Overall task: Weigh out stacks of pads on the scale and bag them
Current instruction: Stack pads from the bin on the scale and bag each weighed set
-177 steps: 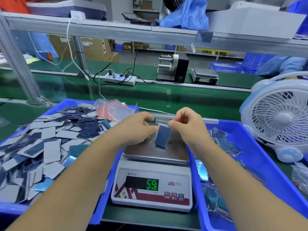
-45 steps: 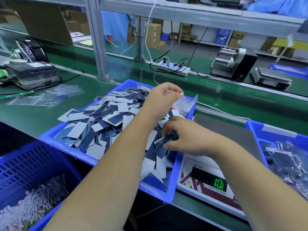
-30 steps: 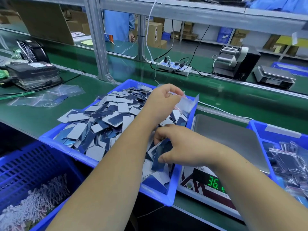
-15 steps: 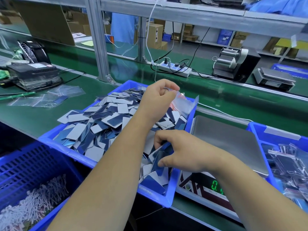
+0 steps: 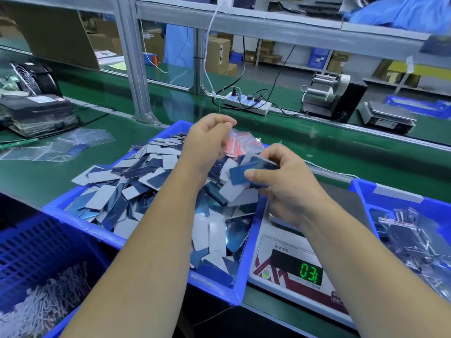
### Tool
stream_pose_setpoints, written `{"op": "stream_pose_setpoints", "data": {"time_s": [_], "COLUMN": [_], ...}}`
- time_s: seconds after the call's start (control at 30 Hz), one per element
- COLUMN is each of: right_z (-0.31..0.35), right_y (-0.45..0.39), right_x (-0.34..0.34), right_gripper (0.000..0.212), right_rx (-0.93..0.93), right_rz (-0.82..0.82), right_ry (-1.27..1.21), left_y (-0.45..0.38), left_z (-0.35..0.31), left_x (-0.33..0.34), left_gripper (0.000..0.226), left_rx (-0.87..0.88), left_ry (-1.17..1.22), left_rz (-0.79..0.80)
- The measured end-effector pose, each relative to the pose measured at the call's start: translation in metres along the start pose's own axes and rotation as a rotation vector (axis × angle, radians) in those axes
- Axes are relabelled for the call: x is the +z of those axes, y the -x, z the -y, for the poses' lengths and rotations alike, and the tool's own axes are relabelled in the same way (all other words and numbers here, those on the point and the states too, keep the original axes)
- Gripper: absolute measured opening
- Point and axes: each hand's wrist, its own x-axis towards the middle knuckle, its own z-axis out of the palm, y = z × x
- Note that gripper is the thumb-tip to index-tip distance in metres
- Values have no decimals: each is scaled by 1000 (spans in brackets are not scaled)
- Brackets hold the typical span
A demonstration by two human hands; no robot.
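Right hand (image 5: 283, 189) pinches a small stack of blue rectangular pads (image 5: 249, 173) above the blue plastic bin (image 5: 219, 292); left hand (image 5: 207, 142) curled (contents unclear) beside the white digital scale (image 5: 288, 284).

Green bench (image 5: 353, 152) carrying, left to right: a black machine (image 5: 36, 113); loose clear bags (image 5: 61, 147); a blue tray (image 5: 214, 292) heaped with pads (image 5: 136, 181); a scale (image 5: 288, 272); a second blue tray (image 5: 390, 196). Farther back stand a power strip (image 5: 247, 103), a tape dispenser (image 5: 329, 93) and another scale (image 5: 388, 117).
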Motion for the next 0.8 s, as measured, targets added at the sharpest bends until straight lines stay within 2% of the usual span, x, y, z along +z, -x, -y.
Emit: {"op": "stream_pose_setpoints", "data": {"time_s": [0.1,0.17,0.27,0.37,0.6,0.8], "right_z": [6,10,20,29,18,11], "right_y": [-4,-5,-2,5,32,35], "right_x": [-7,-15,-35,-62,-110,-123], "right_gripper": [38,36,34,34,31,56], "right_rx": [-7,-16,-9,-11,-8,-15], "right_rz": [-93,-137,-170,-192,-262,-299], "right_ry": [-28,-15,6,69,377,428], "left_y": [4,9,16,22,29,38], "left_z": [-1,1,-1,-5,0,11], "left_x": [8,14,25,48,96,102], "left_gripper": [18,24,33,37,21,11], "left_rx": [-178,-174,-151,-54,53,78], "left_ry": [-151,-233,-181,-324,-659,-587], "left_rz": [207,325,447,567,682,696]}}
